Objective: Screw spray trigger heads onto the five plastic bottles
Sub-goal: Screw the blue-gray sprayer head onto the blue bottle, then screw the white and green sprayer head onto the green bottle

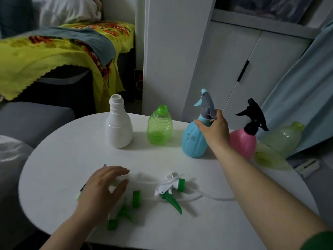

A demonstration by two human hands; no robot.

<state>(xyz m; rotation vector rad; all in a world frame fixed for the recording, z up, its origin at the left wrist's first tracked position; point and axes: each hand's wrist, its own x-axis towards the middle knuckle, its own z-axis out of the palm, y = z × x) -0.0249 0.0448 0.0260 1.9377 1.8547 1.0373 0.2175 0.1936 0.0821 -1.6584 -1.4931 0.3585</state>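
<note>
Several bottles stand along the far side of a white round table (63,159). The white bottle (119,127) and the green ribbed bottle (159,128) have bare necks. My right hand (214,129) grips the blue bottle (191,141) at its neck, just under its grey and blue trigger head (207,103). The pink bottle (243,141) carries a black trigger head (254,114). A pale green bottle (282,139) stands at the far right. My left hand (102,188) rests over a white trigger head (117,183). Two green and white trigger heads (171,190) (124,212) lie loose near the front.
A white cabinet (234,60) rises behind the table. A bed with a yellow patterned cloth (54,51) is at the back left, and a grey seat (32,120) is at the left. A blue curtain (306,87) hangs at the right.
</note>
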